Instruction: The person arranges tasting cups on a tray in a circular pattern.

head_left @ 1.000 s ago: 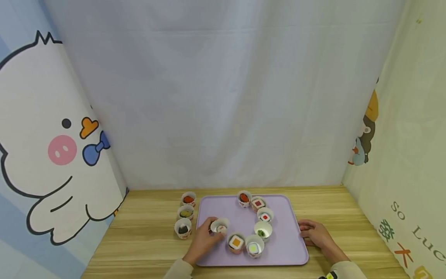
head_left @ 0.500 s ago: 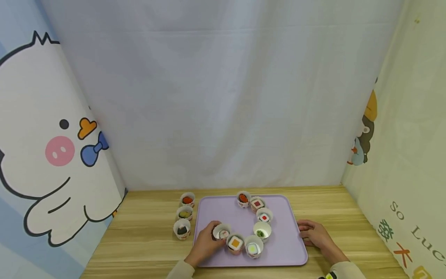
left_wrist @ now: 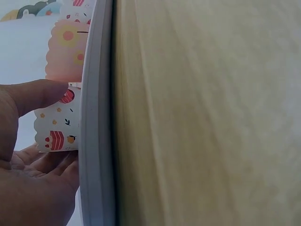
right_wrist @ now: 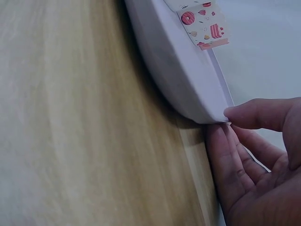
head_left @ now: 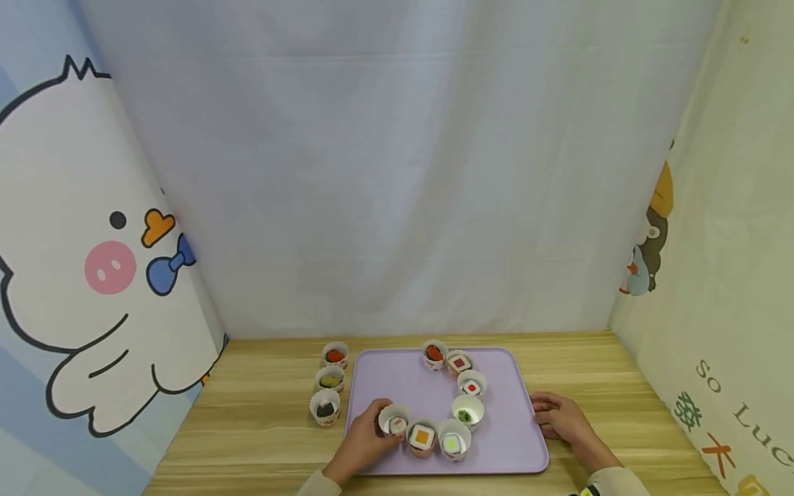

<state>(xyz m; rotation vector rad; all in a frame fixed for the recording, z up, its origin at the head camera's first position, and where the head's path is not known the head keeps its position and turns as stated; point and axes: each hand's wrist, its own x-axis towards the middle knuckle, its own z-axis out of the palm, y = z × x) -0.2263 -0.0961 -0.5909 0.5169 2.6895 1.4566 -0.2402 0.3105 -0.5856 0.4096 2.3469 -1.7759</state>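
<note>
My left hand [head_left: 366, 441] grips a white printed paper cup [head_left: 393, 420] at the front left of the lilac tray [head_left: 509, 420]; a white and pink sushi-like piece sits inside. In the left wrist view, the thumb lies on one side of this cup [left_wrist: 59, 125], with the other fingers opposite, and its base is down at the tray's edge. Close beside it stands a pink cup [head_left: 422, 438] with an orange-centred sushi piece. At the tray's right edge my right hand [head_left: 567, 421] pinches the rim [right_wrist: 188, 80], thumb on top and fingers below.
Several more filled cups, such as a green-topped one [head_left: 467, 412] and a red-topped one [head_left: 435, 354], curve across the tray. Left of the tray, three cups [head_left: 325, 408] stand in a column on the wooden table [head_left: 260, 413]. A pale curtain [head_left: 409, 207] hangs behind.
My left hand has brought its cup slightly forward and right, up against the orange-centred one. The right hand has stayed at the tray's rim.
</note>
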